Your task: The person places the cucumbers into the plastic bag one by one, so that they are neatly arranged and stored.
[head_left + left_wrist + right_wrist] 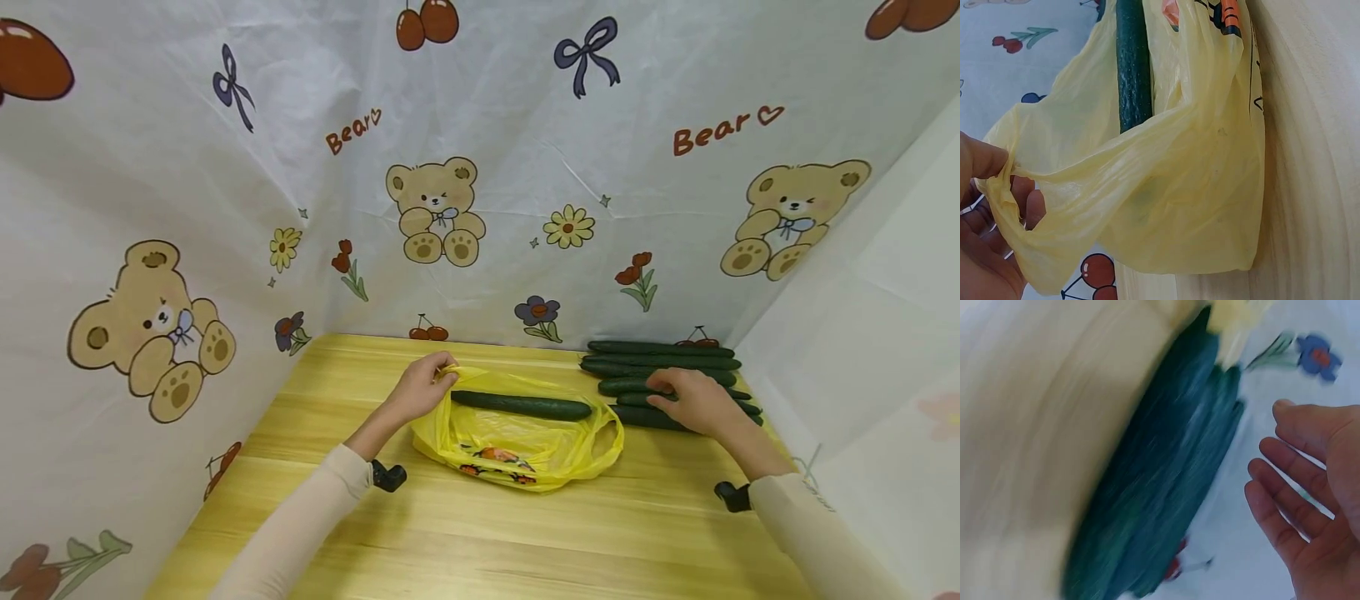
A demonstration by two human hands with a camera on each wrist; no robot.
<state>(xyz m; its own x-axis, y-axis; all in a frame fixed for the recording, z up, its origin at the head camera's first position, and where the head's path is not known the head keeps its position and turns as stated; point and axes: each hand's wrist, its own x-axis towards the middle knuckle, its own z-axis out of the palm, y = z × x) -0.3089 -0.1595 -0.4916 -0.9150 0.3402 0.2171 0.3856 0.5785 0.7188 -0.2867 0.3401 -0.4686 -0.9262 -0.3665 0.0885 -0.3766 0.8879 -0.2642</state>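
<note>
My left hand [423, 387] pinches the handle of a yellow plastic bag [570, 467] and holds its mouth raised on that side. Inside the bag's mouth lies one dark green cucumber [521, 405]; the left wrist view also shows this cucumber [1134, 69] between the folds of plastic. My right hand [696, 400] hovers over a pile of several cucumbers [660, 360] at the back right, holding nothing. In the right wrist view, its relaxed fingers [1285, 512] are apart from the blurred cucumbers [1160, 462].
The wooden tabletop [480, 542] ends at a white sheet [517, 125] printed with bears, which hangs behind and at the left. A white panel [885, 317] stands along the right edge. Dark wrist mounts [388, 477] sit on both arms.
</note>
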